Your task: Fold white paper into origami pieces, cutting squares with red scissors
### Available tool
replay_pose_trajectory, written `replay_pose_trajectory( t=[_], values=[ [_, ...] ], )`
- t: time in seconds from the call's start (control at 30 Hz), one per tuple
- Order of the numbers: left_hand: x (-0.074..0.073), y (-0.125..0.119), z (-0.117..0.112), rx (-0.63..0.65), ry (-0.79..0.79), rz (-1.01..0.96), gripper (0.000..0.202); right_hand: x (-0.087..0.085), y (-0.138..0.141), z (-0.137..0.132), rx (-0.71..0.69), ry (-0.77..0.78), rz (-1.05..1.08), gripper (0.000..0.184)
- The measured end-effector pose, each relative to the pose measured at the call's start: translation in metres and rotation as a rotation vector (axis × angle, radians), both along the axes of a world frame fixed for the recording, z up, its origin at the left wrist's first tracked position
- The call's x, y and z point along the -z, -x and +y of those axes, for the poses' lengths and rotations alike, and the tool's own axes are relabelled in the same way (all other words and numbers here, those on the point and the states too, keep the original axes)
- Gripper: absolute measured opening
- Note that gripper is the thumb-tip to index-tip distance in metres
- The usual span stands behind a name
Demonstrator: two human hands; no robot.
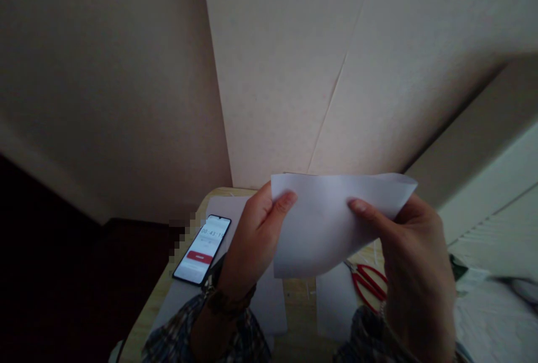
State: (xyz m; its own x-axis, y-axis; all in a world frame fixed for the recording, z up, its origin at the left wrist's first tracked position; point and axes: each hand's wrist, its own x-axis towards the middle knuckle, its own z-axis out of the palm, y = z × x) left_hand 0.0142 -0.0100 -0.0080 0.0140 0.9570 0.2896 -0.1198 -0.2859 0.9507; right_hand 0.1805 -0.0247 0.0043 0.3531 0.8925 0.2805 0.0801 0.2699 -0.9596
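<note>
A white sheet of paper (319, 223) is held up above the table, its right end curling over as if folded back. My left hand (263, 223) pinches its left edge, thumb on the near face and fingers behind. At the right end my right hand (403, 234) grips it the same way, thumb pressed on the front. The fingers behind the paper are hidden. Below and beside my right wrist lie red-handled scissors (367, 284), partly covered by the hand. Left of my left hand rests a phone (202, 249) with a running timer on its screen.
More white sheets (269, 301) lie on the small wooden table (300, 296), with another piece of paper (334, 301) nearer the scissors. A wall (286, 71) rises right behind the table. At the right are a pale bedlike surface (491, 318) and a blurred dark object.
</note>
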Motion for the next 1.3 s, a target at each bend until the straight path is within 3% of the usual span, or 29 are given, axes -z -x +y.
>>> replay_pose_trajectory(
  t=[0.63,0.93,1.3],
  values=[
    [0.0046,-0.0025,-0.0011,0.057,0.056,-0.123,0.025,0.0019,-0.0030,0.0019,-0.011,0.028,-0.011,0.020],
    [0.0038,-0.0063,-0.0021,-0.012,0.041,-0.120,0.023,0.0017,-0.0001,0.0007,0.018,0.006,-0.022,0.015],
    [0.0028,-0.0064,-0.0032,0.014,0.063,-0.126,0.025,0.0011,-0.0012,0.0000,0.007,0.005,-0.027,0.014]
  ],
)
